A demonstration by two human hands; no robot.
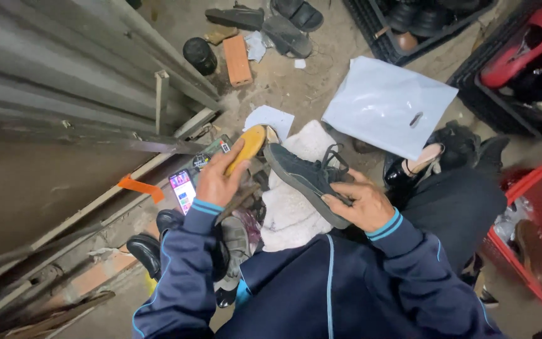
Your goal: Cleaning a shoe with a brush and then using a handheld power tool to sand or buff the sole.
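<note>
The shoe (308,179), dark with laces and a flat rubber-like sole, lies sole-side out across a white fluffy cloth (293,207) on the lap. The right hand (362,204) closes its fingers (340,199) around the sole edge; hold firmly there so the shoe cannot roll. The left hand (219,179) wraps its fingers around a smooth yellow brush (249,145), just left of the toe. Keep the strokes short. A lit phone (183,189) lies below that hand.
</note>
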